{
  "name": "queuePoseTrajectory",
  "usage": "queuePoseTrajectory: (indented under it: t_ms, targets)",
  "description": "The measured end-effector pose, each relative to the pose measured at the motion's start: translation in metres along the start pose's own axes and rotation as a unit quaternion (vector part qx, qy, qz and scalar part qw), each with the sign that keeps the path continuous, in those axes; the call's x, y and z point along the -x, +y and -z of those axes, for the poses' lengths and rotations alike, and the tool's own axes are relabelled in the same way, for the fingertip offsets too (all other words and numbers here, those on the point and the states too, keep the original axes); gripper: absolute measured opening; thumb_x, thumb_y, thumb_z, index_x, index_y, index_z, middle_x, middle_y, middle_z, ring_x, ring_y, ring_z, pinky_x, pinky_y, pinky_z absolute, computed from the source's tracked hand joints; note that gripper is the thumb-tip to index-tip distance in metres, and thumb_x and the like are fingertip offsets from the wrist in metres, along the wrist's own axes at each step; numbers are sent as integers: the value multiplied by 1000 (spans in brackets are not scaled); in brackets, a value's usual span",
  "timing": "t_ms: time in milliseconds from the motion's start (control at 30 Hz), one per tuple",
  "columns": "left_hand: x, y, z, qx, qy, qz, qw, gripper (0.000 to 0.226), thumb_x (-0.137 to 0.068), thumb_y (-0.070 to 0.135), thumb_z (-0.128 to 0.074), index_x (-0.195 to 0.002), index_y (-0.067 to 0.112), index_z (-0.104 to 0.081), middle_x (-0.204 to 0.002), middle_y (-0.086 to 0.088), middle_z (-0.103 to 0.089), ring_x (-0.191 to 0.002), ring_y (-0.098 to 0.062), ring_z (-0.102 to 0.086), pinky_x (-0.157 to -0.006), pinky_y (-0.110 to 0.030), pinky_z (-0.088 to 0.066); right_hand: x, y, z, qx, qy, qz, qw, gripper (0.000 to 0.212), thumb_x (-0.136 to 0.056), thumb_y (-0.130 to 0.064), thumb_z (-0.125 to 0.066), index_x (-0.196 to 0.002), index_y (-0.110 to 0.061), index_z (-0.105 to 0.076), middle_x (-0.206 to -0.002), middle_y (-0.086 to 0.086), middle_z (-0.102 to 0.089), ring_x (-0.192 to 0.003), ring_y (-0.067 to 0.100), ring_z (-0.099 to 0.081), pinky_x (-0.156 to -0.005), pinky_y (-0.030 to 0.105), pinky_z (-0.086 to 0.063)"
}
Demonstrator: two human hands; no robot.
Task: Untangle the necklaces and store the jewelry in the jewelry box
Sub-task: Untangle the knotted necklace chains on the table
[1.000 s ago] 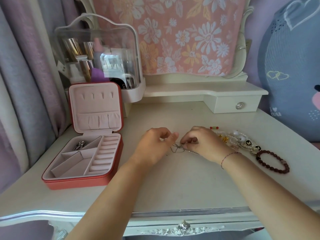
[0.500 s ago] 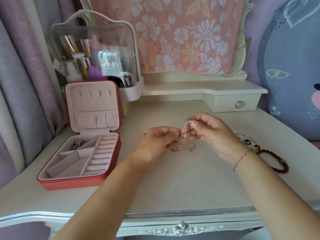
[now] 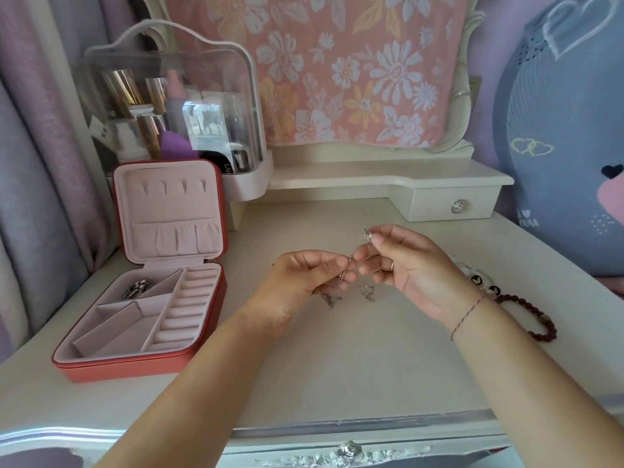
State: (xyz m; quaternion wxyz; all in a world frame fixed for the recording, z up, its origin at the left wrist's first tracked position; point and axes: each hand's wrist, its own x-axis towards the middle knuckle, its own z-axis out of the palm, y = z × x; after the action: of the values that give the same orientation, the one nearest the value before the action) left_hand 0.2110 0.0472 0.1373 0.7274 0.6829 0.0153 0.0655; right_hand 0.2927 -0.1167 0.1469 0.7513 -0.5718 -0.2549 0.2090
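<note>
Thin silver necklace chains (image 3: 345,276) hang tangled between my two hands above the middle of the white dressing table. My left hand (image 3: 304,282) pinches the chains low down. My right hand (image 3: 405,265) pinches them higher, with a small silver clasp (image 3: 368,235) at its fingertips. Loose chain ends (image 3: 368,293) dangle close to the tabletop. At the left stands the red jewelry box (image 3: 118,368), lid up, with a pink lining. A silver piece (image 3: 136,288) lies in its back left compartment.
A dark red bead bracelet (image 3: 533,315) and a white beaded bracelet (image 3: 479,280) lie to the right, partly behind my right wrist. A clear cosmetics case (image 3: 169,113) stands behind the box. A small drawer (image 3: 456,206) sits at the back right.
Both hands have lifted the tangled chains off the tabletop. My right hand rose higher and drew one end up and away from my left hand.
</note>
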Motion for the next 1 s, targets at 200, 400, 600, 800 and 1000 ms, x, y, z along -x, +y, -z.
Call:
queuePoseTrajectory:
  t_ms: [200,400,600,800,1000]
  targets:
    - [0,-1,0,-9,0,2,1000,14,-91,17,-60,-89,11,-72,-84,-2,-72,-75,-9,-63,-79,-24,-50,-1,4,2,68,-19,-12,997,11,-93,-4,-52,-97,-11,-59,-70,3,-55,-49,8,-34,-42,15,-24]
    - [1,3,-1,10,10,9,1000,14,-76,22,-69,-85,11,-71,-68,0,-68,-65,-7,-61,-69,-17,-50,2,6,-2,189,-49,8,981,23,-79,-17,-73,-100,-15,-65,-64,-4,-45,-52,2,-39,-48,16,-30]
    - [0,1,0,14,22,-21,999,21,-76,27,-66,-89,11,-72,-72,2,-67,-69,-6,-59,-71,-17,-50,3,6,-5,207,-25,14,978,5,-83,-11,-72,-86,-15,-70,-69,9,-29,-49,5,-29,-47,9,-29]
    - [-1,0,0,19,44,-31,998,19,-72,23,-69,-86,12,-74,-70,2,-69,-62,-7,-59,-68,-16,-51,2,8,-7,215,-11,33,976,7,-77,-21,-79,-78,-18,-73,-65,8,-39,-56,10,-36,-54,11,-34]
    - [-1,1,-1,14,38,-33,999,18,-70,22,-71,-83,10,-72,-68,1,-67,-59,-8,-58,-66,-17,-51,0,13,-6,232,-2,62,971,7,-78,-24,-78,-80,-18,-75,-82,29,-62,-75,19,-50,-76,31,-41]
